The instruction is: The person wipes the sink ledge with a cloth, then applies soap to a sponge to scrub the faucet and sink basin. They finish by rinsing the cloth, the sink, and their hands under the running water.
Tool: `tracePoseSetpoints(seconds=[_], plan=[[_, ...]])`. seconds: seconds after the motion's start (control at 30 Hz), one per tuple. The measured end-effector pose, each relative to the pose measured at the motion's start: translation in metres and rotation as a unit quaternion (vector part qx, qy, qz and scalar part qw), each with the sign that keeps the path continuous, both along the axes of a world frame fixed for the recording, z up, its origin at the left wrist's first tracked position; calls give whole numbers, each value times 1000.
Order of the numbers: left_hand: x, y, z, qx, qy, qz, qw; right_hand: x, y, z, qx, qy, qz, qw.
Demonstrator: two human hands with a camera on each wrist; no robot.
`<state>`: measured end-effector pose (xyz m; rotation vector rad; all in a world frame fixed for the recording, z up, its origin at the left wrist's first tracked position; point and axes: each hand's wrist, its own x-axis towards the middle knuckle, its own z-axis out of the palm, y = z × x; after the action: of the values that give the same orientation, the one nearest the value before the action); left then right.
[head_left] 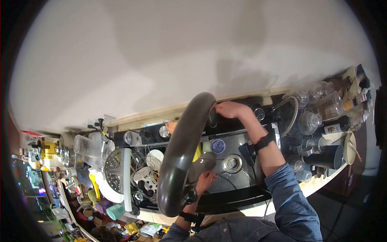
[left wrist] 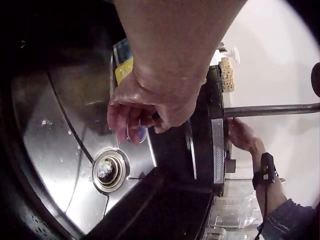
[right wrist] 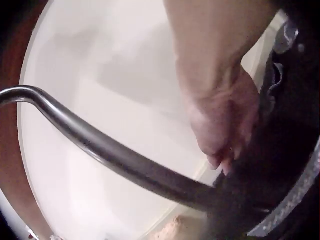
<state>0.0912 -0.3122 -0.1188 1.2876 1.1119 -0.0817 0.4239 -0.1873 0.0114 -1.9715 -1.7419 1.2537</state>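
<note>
Two hands apart: my right [head_left: 233, 109] (grip hidden, can't tell) seemingly works the tap [head_left: 182, 151] at the drain's [head_left: 232, 163] twelve o'clock, needing steady fingers next; my left [head_left: 204, 182] hangs loose at eight.

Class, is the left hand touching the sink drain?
Apart: the left wrist view shows bare metal between the left hand and the sink drain.
</note>
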Motion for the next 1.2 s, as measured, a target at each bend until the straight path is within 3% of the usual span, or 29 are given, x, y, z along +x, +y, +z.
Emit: tracePoseSetpoints(seconds=[0.03,0.1,0.17,0.23,0.3,0.4,0.47,0.5,0.6,0.67,0.7,0.73,0.77,0.8,0.83,0.9,0.97,1.1,1.2], plan=[[-1,1,3,-1,-11,14,1000,7,-5,3,-35,-29,-18,999],[-25,11,-47,-103,8,-15,995,15,-15,1,-42,-79,-33,996],[-23,-3,-36,-21,-16,35,999,13,-24,9,-6,-70,-35,997],[-24,-2,-34,14,1,6,1000,3,-25,15,16,-62,-32,997],[-24,-17,-77,31,-48,55,997,-1,-12,6,10,-82,-25,996],[-14,-15,-61,66,-33,-80,994,-5,-2,-32,164,111,17,980],[-12,-22,-63,106,-49,-85,989,-2,15,-70,144,48,71,986],[-9,-25,-55,117,-67,-46,990,1,22,-78,135,17,94,986],[-1,-23,-17,66,-37,-15,997,-8,42,-64,44,116,93,988],[5,-15,-5,18,-16,-17,1000,-29,41,-33,153,232,32,960],[6,-13,0,-1,-18,-13,1000,-33,49,-42,180,274,51,943],[7,-10,1,12,6,-16,1000,-33,43,-12,50,191,23,980],[4,-11,1,24,30,-16,999,-31,41,-15,56,162,52,984],[6,-13,1,14,-19,44,999,-31,38,-11,62,133,80,986],[5,-11,1,33,-2,24,999,-29,30,4,37,151,71,985],[3,-3,13,73,28,-14,997,-30,26,-6,106,217,31,970],[4,4,28,80,26,-13,996,-22,14,5,92,147,8,985],[-8,1,18,86,35,-1,996,-1,1,-28,84,61,-58,993],[-12,-8,3,106,22,11,994,0,-9,-7,14,-124,-119,985]])
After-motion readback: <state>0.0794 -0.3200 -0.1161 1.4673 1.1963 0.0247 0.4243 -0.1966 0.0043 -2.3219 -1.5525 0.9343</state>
